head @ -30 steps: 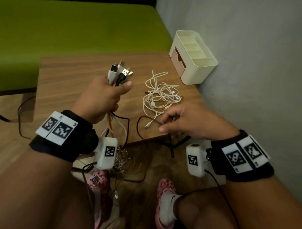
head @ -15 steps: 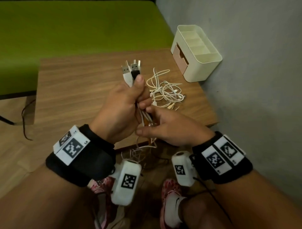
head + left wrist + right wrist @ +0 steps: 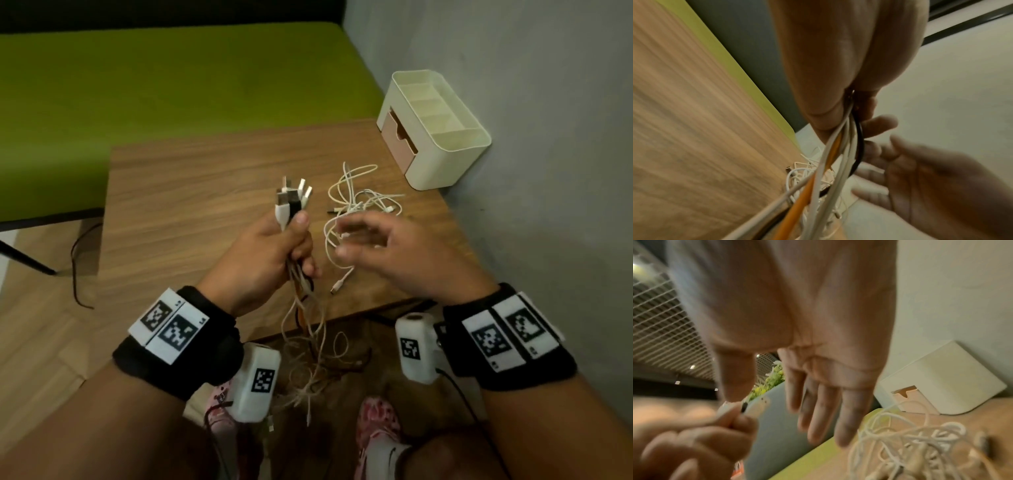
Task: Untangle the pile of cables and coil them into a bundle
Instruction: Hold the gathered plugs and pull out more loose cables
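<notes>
Left hand (image 3: 270, 253) is clamping the gathered cables (image 3: 291, 205) in a closed grip; right hand (image 3: 383, 253) is hovering spread and empty; hanging tails risk re-tangling with the pile (image 3: 359, 205)

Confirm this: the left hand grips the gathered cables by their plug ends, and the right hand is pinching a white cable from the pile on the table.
Not quite. The left hand does grip the gathered cables, but the right hand is open and holds nothing, hovering over the white pile; the right wrist view shows this.
</notes>
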{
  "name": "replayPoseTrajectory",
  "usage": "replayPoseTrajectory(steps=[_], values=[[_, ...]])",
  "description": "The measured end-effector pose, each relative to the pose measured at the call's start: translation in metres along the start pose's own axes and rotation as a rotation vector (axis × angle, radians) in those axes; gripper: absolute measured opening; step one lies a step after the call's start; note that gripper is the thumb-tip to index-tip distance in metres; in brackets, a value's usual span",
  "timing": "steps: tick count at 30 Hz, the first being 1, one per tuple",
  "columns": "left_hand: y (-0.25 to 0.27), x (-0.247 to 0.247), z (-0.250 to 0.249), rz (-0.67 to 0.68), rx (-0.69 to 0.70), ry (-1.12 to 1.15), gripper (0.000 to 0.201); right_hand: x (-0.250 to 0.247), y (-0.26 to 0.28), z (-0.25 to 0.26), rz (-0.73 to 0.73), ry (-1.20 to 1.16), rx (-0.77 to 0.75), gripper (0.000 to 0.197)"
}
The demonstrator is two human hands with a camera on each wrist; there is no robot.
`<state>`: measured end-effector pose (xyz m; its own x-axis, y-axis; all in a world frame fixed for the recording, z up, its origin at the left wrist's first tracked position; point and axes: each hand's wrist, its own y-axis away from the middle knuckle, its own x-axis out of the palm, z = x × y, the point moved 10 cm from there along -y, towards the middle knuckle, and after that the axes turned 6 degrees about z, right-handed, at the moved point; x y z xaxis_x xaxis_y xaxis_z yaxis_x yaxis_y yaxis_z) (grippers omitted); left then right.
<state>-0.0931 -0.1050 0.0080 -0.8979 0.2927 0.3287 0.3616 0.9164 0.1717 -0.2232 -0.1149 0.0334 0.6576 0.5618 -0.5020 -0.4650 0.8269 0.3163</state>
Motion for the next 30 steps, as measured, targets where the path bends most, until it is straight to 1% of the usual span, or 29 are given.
replayPoseTrajectory(steps=[1,2,3,5,7,10,13,16,18,22,25,27,30], values=[[-0.001,0.003,0.002,0.022,-0.007,-0.016,0.025,-0.010,-0.001,0.006,-0.070,-0.119,-0.078,0.054],[-0.001,0.006,0.004,0.049,-0.013,-0.028,0.024,-0.013,-0.002,0.013,-0.104,-0.204,-0.148,0.057],[-0.002,0.011,0.006,0.076,-0.022,-0.043,0.021,-0.011,-0.003,0.019,-0.103,-0.261,-0.201,0.060],[-0.004,0.021,0.012,0.123,-0.046,-0.092,0.017,0.004,-0.006,0.027,-0.047,-0.326,-0.246,0.061],[-0.006,0.030,0.015,0.152,-0.043,-0.134,0.019,0.013,-0.008,0.028,-0.018,-0.345,-0.256,0.056],[-0.009,0.036,0.016,0.176,-0.014,-0.131,0.022,0.008,-0.008,0.028,-0.037,-0.237,-0.282,0.050],[-0.012,0.038,0.021,0.176,-0.035,-0.076,0.014,0.000,-0.008,0.029,-0.048,-0.253,-0.305,0.044],[-0.013,0.047,0.028,0.193,-0.085,0.011,0.016,-0.007,-0.007,0.029,-0.065,-0.186,-0.373,0.037],[-0.013,0.052,0.031,0.203,-0.122,0.021,0.017,-0.010,-0.006,0.027,-0.042,-0.211,-0.394,0.036],[-0.015,0.057,0.026,0.250,-0.079,-0.021,0.022,-0.021,0.001,0.021,-0.033,-0.324,-0.435,0.036],[-0.017,0.059,0.024,0.310,-0.081,-0.003,0.022,-0.032,-0.003,0.010,-0.069,-0.399,-0.421,0.034],[-0.016,0.060,0.025,0.341,-0.093,0.011,0.021,-0.031,-0.007,0.005,-0.051,-0.416,-0.397,0.033],[-0.015,0.058,0.027,0.349,-0.101,0.011,0.020,-0.024,-0.013,0.002,-0.006,-0.386,-0.371,0.031]])
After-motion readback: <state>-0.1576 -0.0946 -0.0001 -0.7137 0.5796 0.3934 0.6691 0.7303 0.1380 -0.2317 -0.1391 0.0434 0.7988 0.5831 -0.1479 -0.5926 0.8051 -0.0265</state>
